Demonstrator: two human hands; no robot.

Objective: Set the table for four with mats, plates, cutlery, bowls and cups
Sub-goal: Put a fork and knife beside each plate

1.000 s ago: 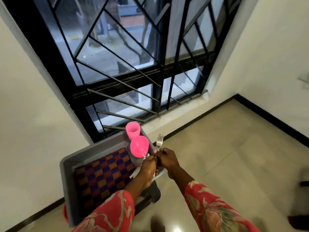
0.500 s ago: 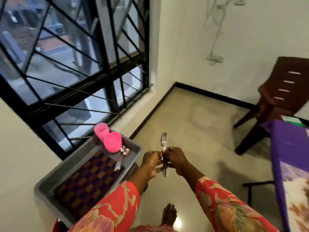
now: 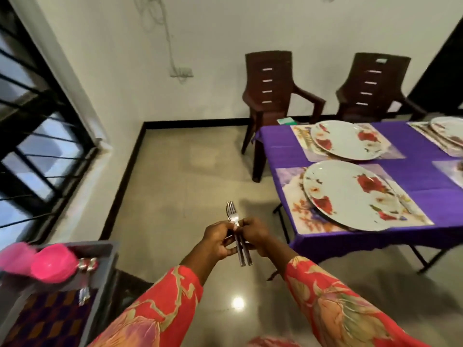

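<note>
Both hands hold a small bunch of steel forks [image 3: 233, 216] upright over the floor, tines up. My left hand [image 3: 217, 240] grips the handles from the left and my right hand [image 3: 255, 236] from the right. To the right stands the table with a purple cloth [image 3: 421, 176]. On it lie flowered mats [image 3: 298, 211], each bearing a white flowered plate: one near [image 3: 350, 194], one farther [image 3: 347, 140], a third cut off at the right edge [image 3: 448, 127]. At lower left a grey tub [image 3: 105, 274] holds pink cups [image 3: 53, 264], spoons [image 3: 86, 265] and a checked mat [image 3: 47, 319].
Two brown plastic chairs [image 3: 269, 88] [image 3: 373, 88] stand against the far wall behind the table. A barred window [image 3: 30, 126] fills the left side. Bare tiled floor [image 3: 190, 176] lies between the tub and the table's black folding legs [image 3: 423, 259].
The view has swung right from the window and tub to the table. My hands lifted the forks out of the tub and carry them toward the table.
</note>
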